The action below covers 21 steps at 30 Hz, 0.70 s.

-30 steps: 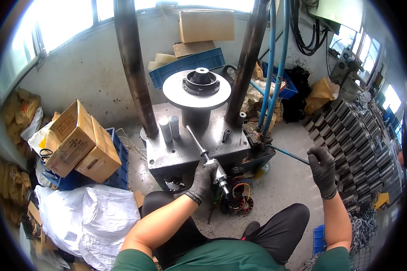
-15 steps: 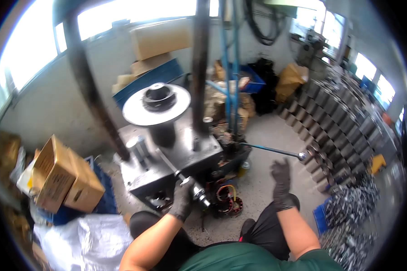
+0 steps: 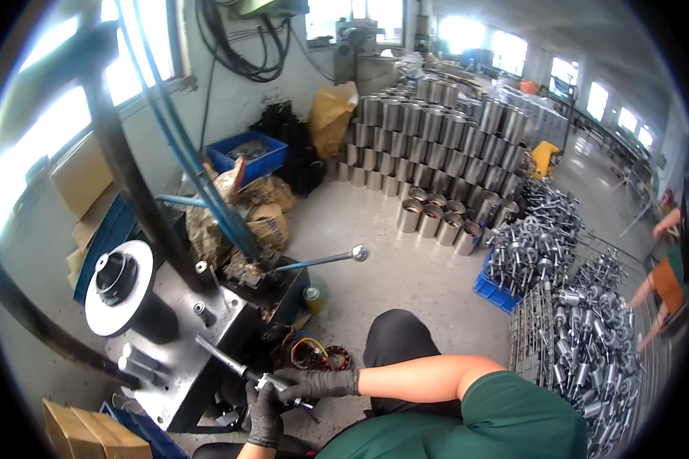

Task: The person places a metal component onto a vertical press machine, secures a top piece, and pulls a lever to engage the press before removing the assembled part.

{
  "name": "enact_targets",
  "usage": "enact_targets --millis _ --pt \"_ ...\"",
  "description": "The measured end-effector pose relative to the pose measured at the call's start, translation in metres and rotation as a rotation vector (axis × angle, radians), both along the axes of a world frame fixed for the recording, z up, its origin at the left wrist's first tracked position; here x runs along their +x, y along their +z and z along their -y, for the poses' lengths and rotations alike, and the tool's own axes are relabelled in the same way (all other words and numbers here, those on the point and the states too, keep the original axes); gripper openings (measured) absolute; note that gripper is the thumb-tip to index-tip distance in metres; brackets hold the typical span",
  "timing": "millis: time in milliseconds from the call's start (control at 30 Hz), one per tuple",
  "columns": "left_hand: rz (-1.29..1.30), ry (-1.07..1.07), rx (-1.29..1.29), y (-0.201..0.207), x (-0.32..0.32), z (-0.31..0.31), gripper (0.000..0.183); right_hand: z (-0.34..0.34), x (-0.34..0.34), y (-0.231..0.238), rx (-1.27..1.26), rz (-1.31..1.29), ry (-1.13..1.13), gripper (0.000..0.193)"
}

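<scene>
A rotor shaft (image 3: pixel 223 356), a long bright metal rod with a thicker cylindrical part, slants over the near edge of the steel press table (image 3: pixel 195 382). My left hand (image 3: pixel 265 419), in a dark grey glove, is closed around its thicker lower part. From the right, my gloved right hand (image 3: pixel 315 384) reaches across and grips the same part, its fingers partly hiding the metal. On the table stand a black cylinder with a white disc (image 3: pixel 136 268) and a short metal cylinder (image 3: pixel 142 361).
A blue lever (image 3: pixel 318 262) with a ball end sticks out beyond the table. Wound stator rings (image 3: pixel 310 353) lie below it. Stacked metal sleeves (image 3: pixel 429 145) fill the back; rotors (image 3: pixel 524 249) are heaped at right. Another person's arm (image 3: pixel 651 294) shows far right.
The view has swung right. My right hand, earlier empty near the lever, has come across to the rotor shaft. My left hand still holds the shaft.
</scene>
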<state>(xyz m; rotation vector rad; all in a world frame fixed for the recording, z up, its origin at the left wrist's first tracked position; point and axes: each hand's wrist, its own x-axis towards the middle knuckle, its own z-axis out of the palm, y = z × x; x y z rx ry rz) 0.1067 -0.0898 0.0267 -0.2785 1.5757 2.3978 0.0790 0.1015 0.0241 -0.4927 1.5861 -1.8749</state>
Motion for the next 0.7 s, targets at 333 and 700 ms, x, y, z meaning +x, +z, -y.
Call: enact_targets --millis 333,700 --pt "0.078 -0.018 -0.040 -0.028 -0.030 0.025 0.036 -0.021 0.009 0.039 -0.071 0.418 -0.105 0.082" --pt "-0.014 0.268 0.127 0.048 -0.083 0.060 0.037 -0.038 0.011 0.003 0.167 0.021 -0.139 0.091"
